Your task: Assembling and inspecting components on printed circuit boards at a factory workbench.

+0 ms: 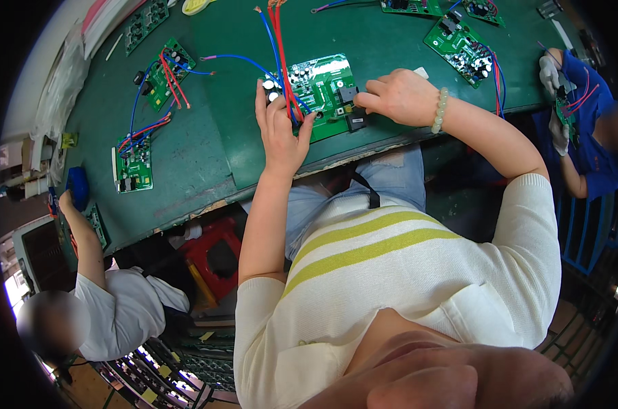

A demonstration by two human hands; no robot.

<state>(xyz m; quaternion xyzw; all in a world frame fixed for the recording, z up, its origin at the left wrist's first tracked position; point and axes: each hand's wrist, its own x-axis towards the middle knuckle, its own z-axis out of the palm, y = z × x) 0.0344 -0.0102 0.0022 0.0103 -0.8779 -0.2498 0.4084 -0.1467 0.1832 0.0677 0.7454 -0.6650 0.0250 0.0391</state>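
A green circuit board (328,75) with red and blue wires (281,51) lies on the table in front of me. My left hand (281,133) holds it at its left end, fingers and thumb bent around the wires and white round parts. At the board's right side, my right hand (397,97) is closed in a pinch next to a black block-shaped component (348,93). What its fingertips hold, if anything, is hidden. A second black part (356,122) stands by the board's lower right corner.
The green table (193,146) carries more wired circuit boards, on the left (135,167) and at the right (455,48). A person in white (128,307) works at the left; a gloved person in blue (588,136) holds a board at the right. A red stool (217,259) stands below the table.
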